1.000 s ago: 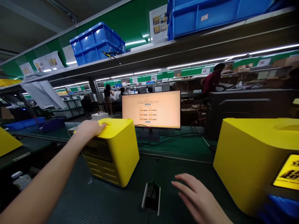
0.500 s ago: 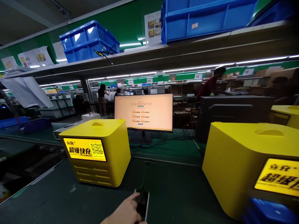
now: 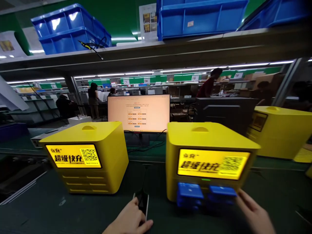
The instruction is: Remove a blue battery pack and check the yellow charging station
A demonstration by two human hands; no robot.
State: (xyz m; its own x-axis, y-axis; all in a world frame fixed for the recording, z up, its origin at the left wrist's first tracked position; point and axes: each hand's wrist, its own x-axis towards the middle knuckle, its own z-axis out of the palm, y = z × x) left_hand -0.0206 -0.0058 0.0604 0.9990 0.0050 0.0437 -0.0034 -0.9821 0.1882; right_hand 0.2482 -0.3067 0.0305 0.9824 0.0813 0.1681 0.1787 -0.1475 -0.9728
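Note:
My left hand [image 3: 131,217] lies low in the middle of the view, its fingers curled around a dark, flat phone-like device [image 3: 143,204] with a light edge. My right hand [image 3: 255,211] is smeared by motion at the lower right. Its fingertips are at the right side of a blue block [image 3: 222,195]; how its fingers grip is unclear. This block and another blue block [image 3: 190,194] stick out of the front of a yellow cabinet [image 3: 202,138]. That cabinet has a lit display [image 3: 212,164] and a small green light. On the left stands a second yellow cabinet [image 3: 114,162] with a lit display.
Behind the cabinets stands a lit monitor [image 3: 138,112] with cables below. A third yellow cabinet [image 3: 280,130] and a black case [image 3: 223,112] are at the back right. Overhead, a shelf [image 3: 136,53] carries blue bins [image 3: 202,19]. People are farther back.
The view has swung right, bringing the right cabinet's full front and both blue blocks into sight. My right hand has appeared beside them. My left hand stays at the phone-like device, its thumb now showing.

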